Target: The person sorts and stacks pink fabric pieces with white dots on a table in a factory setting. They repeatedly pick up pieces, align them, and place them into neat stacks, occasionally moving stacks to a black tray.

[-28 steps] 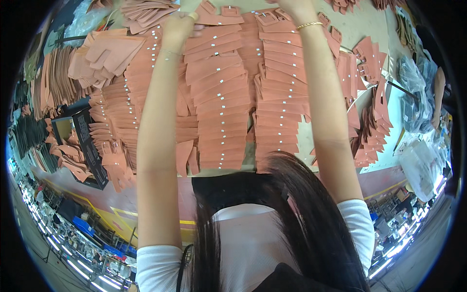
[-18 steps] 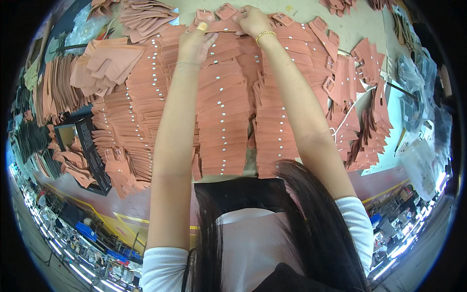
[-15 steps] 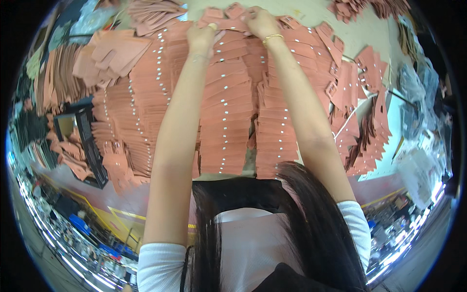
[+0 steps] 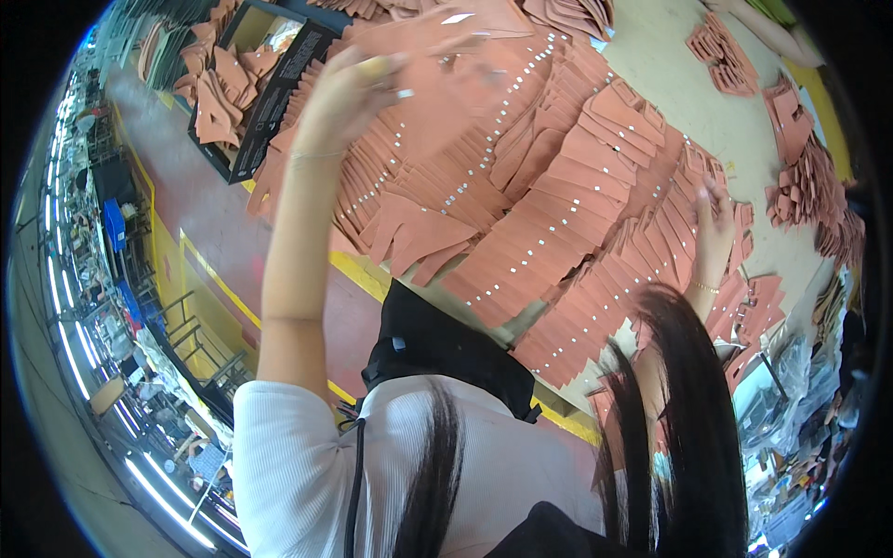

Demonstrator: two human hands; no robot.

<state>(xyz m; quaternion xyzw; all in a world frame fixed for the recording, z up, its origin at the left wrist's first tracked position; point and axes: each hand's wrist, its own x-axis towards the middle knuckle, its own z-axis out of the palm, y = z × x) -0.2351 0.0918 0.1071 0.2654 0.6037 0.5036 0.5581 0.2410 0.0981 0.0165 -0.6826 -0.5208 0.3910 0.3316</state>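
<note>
Flat salmon-coloured cut pieces, likely leather, with small white labels lie in overlapping rows point(image 4: 549, 228) across the table. At the upper left, my left hand point(image 4: 346, 100) is raised over the rows with a yellow cover on one digit. Its fingers are smeared by motion. A blurred salmon piece point(image 4: 433, 116) shows right beside them; whether the hand grips it I cannot tell. My right hand point(image 4: 713, 228) is at the right end of the rows, fingers stretched out and apart over the labelled pieces. Hair partly hides the right forearm.
A black box point(image 4: 270, 112) with loose salmon pieces stands at the left table edge. More stacks point(image 4: 721, 56) lie on the pale table at the far right, near another person's arm point(image 4: 777, 33). Clear plastic bags point(image 4: 791, 381) are at the lower right.
The view has turned left. My hands, close together at the far edge before, have parted: the left is over the left rows, the right at the right end.
</note>
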